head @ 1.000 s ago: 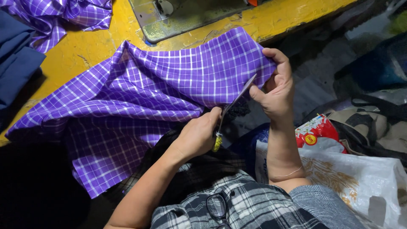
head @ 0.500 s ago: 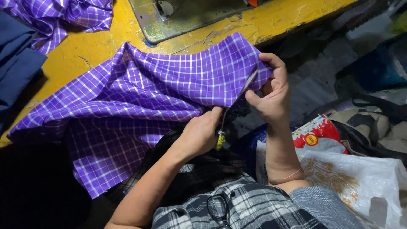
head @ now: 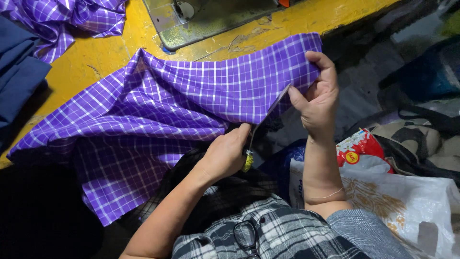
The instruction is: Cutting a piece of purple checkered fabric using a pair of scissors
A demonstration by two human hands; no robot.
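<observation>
A purple cotton cloth with a white check pattern (head: 158, 120) is spread over the worn yellow-painted table (head: 96, 62) and hangs off its near edge toward 6 o'clock; its upper right corner, at about 2 o'clock in the view, is pinched in the grip of the right hand (head: 318, 98), thumb and fingers closed on the fabric edge, which is held taut and raised off the table; the left hand (head: 227, 153) is seen near the centre, slightly toward 5 o'clock, with its grip closed around the yellow handle of a pair of scissors (head: 261, 129); the long grey blade is angled up toward 1 o'clock along the cloth's lower edge, its tip close beside the right thumb; whether the blades are parted cannot be told; at 12 o'clock a grey metal sewing-machine base plate (head: 201, 21) is set into the table, just beyond the cloth's far edge; at 10 o'clock a second bunched piece of purple checked fabric (head: 62, 24) is lying, with a dark blue folded cloth (head: 19, 72) at 9 o'clock, touching it; at 4 o'clock, off the table, a white plastic bag (head: 402, 201) and a red and white packet (head: 359, 146) are seen beside the right forearm; a pair of dark-framed glasses (head: 247, 235) is hung on the person's grey plaid shirt (head: 287, 230) at 6 o'clock.
</observation>
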